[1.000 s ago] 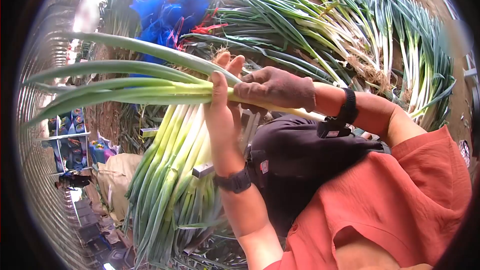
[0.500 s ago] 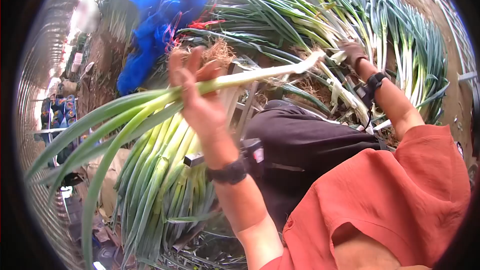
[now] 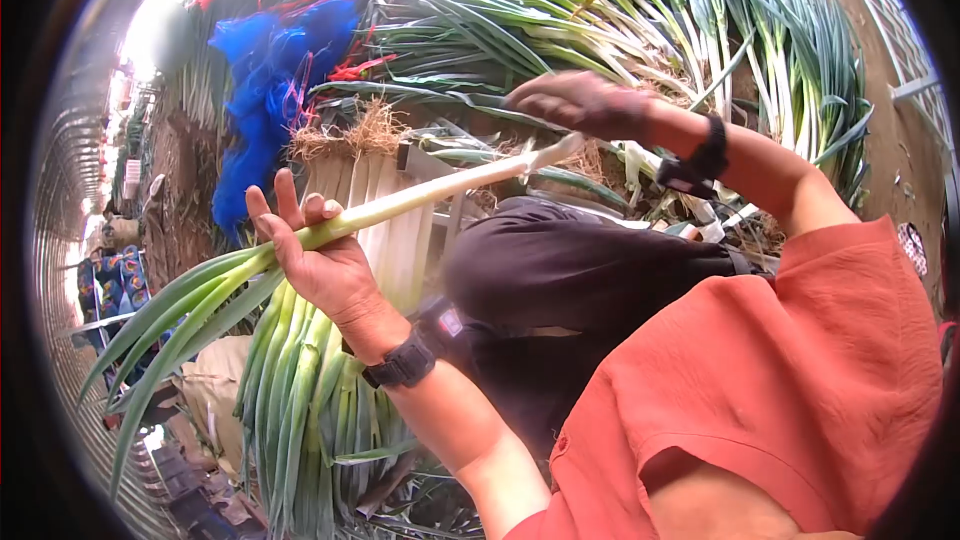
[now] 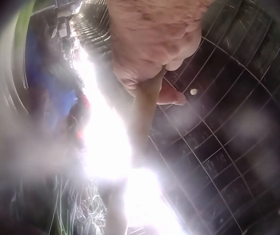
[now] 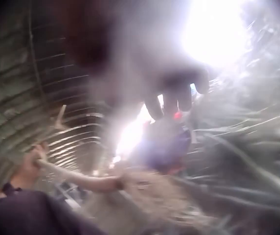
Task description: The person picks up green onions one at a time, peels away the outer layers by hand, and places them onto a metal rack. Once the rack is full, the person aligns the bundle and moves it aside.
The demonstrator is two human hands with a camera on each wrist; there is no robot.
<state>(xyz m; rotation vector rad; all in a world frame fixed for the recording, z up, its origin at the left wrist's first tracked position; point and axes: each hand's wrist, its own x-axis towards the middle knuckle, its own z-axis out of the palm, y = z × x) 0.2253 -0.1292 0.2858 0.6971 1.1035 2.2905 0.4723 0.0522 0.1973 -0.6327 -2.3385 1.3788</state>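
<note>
The left hand (image 3: 330,275) grips one long leek (image 3: 430,196) where its white stalk turns green; the leaves hang to the left and the white end points right. In the left wrist view, fingers of the left hand (image 4: 154,44) curl round the pale stalk (image 4: 147,103). The gloved right hand (image 3: 585,105) is above the stalk's white end with fingers extended and nothing held; it is blurred. In the right wrist view the right hand (image 5: 174,93) shows spread fingers, and the held leek (image 5: 91,182) lies beyond. Below the left hand lies a bundle of leeks (image 3: 300,380).
Rows of leeks (image 3: 790,90) lie at the top and right on brown ground. Blue netting (image 3: 260,90) with red strings is at the upper left. Root ends (image 3: 375,128) of the bundle stand beside a metal frame. The person's dark-trousered knee (image 3: 560,250) is at the centre.
The right hand left the leek, reached to the pile at the upper right, and came back toward the stalk's end. The left hand, still gripping the leek, moved left and lower in the head view.
</note>
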